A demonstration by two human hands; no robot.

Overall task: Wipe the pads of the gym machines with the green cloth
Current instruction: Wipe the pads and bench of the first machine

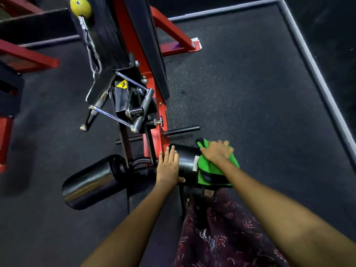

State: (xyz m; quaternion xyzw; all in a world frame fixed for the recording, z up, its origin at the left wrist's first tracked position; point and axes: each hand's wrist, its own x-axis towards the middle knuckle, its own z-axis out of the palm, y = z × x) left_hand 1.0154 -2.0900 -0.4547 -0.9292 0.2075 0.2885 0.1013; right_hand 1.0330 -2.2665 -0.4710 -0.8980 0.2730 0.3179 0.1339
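I find no legible words, brands or numbers anywhere in my view. One sign only — a yellow warning sticker [122, 84] with a black pictogram, on the black bracket [121, 99] of the red machine frame [160, 112] — its symbol too small to identify.

Counted in view: two hands, left [168, 166] and right [217, 152]; one green cloth [210, 170]; two black roller pads, one on the left [90, 182] and one on the right [185, 158]. One red machine frame [154, 89] is seen up close, with one yellow ball stop [80, 6], one chrome double-grip handle [123, 110], one carabiner [96, 64] and one yellow warning sticker [122, 84]. Two black pegs [182, 130] are noted, sticking out either side of the frame.
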